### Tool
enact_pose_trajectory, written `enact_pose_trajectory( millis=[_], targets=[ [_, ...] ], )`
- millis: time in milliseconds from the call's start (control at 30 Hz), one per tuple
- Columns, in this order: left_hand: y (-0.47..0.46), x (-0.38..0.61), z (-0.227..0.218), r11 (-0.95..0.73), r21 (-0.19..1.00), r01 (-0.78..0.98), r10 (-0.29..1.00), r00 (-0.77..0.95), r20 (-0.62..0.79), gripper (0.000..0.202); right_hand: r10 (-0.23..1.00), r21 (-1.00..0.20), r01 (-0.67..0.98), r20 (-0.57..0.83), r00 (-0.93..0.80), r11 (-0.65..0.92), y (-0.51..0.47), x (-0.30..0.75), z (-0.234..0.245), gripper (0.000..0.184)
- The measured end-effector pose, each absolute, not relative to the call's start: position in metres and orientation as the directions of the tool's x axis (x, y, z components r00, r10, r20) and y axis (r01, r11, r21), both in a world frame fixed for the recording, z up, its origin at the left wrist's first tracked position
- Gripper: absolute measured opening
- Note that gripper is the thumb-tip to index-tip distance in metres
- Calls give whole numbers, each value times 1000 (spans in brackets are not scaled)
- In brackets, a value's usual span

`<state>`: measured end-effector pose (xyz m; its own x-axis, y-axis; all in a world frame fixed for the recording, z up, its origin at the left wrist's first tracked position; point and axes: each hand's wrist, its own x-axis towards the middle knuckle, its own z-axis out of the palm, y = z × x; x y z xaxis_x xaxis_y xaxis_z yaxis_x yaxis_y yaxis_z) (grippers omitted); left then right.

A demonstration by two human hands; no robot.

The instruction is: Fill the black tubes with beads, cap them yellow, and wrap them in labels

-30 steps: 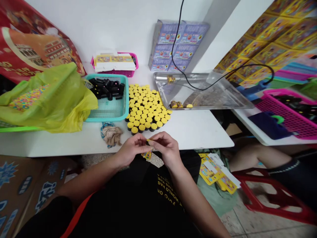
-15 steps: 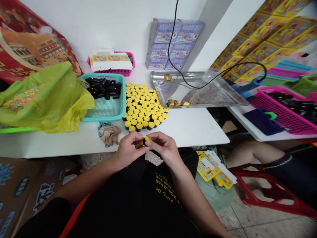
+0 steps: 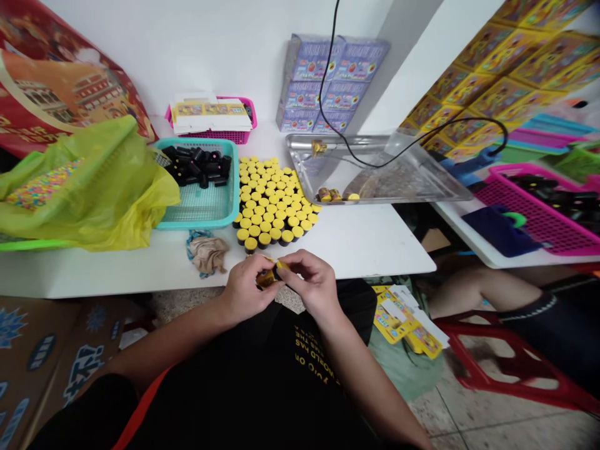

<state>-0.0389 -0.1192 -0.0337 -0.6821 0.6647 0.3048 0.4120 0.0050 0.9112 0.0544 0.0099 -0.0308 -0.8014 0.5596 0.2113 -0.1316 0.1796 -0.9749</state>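
Observation:
Close to my body, at the table's front edge, both hands hold a small black-and-yellow canister (image 3: 269, 277). My left hand (image 3: 246, 286) is closed around its left part, where a shiny yellow surface shows. The thumb and fingers of my right hand (image 3: 315, 282) pinch its right end, where black and yellow show. My fingers cover much of it. Just beyond my hands, a dense group of black canisters with yellow lids (image 3: 272, 203) stands upright on the white table (image 3: 360, 240).
A turquoise basket (image 3: 197, 215) holds black canisters. A crumpled cloth (image 3: 207, 253) lies left of my hands. A metal tray (image 3: 407, 197) with several small pieces stands at the back right, a black cable (image 3: 349, 147) hanging across it. At right, another person's leg (image 3: 487, 290) is near a red stool (image 3: 497, 369).
My hands stay together on the canister. My left hand and the canister's left end have tilted slightly downward, and the fingers have shifted a little.

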Motion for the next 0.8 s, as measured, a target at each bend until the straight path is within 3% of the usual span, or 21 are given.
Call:
enact_pose_trajectory(
  millis=[67,167,333,433,567,700,800],
  targets=[
    [-119,-40,-35,-18,946,324,693,-678,245,22,562,-967,-177,252,-788,186,11,54,-32,7],
    [-118,-43,-41,-72,997,17,776,-627,67,27,548,-971,-191,240,-802,145,14,54,-34,6],
    [-114,-48,-49,-146,930,-337,814,-576,-81,33,569,-975,-223,188,-800,9,16,53,-38,12],
    [-112,-49,-48,-188,892,-412,807,-582,-99,32,606,-972,-228,213,-767,53,13,53,-38,10],
    [-112,-50,-45,-185,849,-496,826,-546,-139,41,536,-982,-174,185,-824,72,10,55,-34,12],
    [-112,-51,-44,-184,812,-554,837,-521,-166,31,508,-980,-171,200,-838,105,11,56,-36,17],
    [-112,-51,-42,-153,785,-600,844,-492,-212,30,524,-985,-170,158,-837,25,12,55,-43,22]
  ],
)
